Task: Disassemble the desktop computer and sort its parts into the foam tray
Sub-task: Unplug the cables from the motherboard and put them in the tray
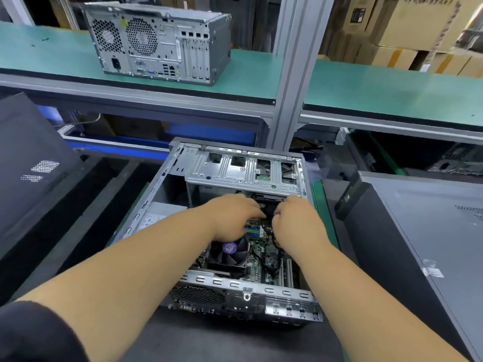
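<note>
both bare arms reach fwd into the open grey metal desktop computer case [235, 226], lying on its side w/ side panel off. left hand [232, 218] and right hand [296, 222] meet near the middle, just below the silver drive cage [243, 171], fingers curled down around black cables [266, 212]; exact grip can't tell, fingertips hidden. black cpu fan w/ purple hub [230, 253] sits just under left wrist, green motherboard [264, 254] between the forearms. case lies on a dark tabletop [235, 340], long axis running away from the person, rear i/o panel nearest. behind, a green-topped shelf [248, 71] carries a second closed grey tower pc [159, 40]. cardboard boxes [407, 24] stacked far right.
</note>
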### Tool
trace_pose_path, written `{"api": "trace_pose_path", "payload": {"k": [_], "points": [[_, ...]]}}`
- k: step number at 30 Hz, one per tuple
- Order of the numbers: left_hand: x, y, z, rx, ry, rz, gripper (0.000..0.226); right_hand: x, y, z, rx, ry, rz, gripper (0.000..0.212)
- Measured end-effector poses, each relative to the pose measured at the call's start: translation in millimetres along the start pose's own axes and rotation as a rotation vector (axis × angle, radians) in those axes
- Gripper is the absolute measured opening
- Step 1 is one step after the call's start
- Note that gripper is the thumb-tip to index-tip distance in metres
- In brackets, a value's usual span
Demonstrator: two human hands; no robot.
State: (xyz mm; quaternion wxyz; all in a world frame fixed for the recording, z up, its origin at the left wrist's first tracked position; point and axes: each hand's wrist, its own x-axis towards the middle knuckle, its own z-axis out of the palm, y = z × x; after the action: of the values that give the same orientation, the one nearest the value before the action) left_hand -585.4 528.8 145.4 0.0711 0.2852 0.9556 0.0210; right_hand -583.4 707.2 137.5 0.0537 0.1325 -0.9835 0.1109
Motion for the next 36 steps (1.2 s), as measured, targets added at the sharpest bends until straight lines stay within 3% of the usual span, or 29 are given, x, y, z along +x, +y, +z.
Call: {"api": "trace_pose_path", "payload": {"k": [5, 11, 14, 18, 22, 26, 36], "points": [[8.8, -9.8, 18.2, 0.230, -0.190, 0.032, 0.073, -1.9, -4.2, -4.1, -0.104, -0.016, -0.063, 0.025], [13.1, -25.0, 39.8, 0.066, -0.454, -0.137, 0.070, -1.1, -6.4, -3.0, -0.265, -0.121, -0.096, 0.015], [16.9, -23.7, 39.0, 0.033, -0.438, -0.110, 0.071, -0.3, -11.1, -0.2, -0.477, -0.263, -0.122, 0.027], [21.7, -25.1, 38.5, -0.019, -0.491, -0.131, 0.071, 6.3, -27.5, 13.4, -0.690, -0.366, -0.080, 0.023], [24.1, -26.6, 41.2, -0.082, -0.497, -0.159, 0.074, 34.0, -38.6, 33.2, -0.661, -0.467, 0.158, 0.030], [24.3, -25.8, 41.9, -0.111, -0.507, -0.157, 0.073, 57.7, -36.6, 52.9, -0.562, -0.742, 0.383, 0.032], [19.7, -19.9, 27.6, -0.051, -0.495, -0.095, 0.069, 62.6, -22.7, 65.9, -0.596, -0.741, 0.404, 0.025]]}}
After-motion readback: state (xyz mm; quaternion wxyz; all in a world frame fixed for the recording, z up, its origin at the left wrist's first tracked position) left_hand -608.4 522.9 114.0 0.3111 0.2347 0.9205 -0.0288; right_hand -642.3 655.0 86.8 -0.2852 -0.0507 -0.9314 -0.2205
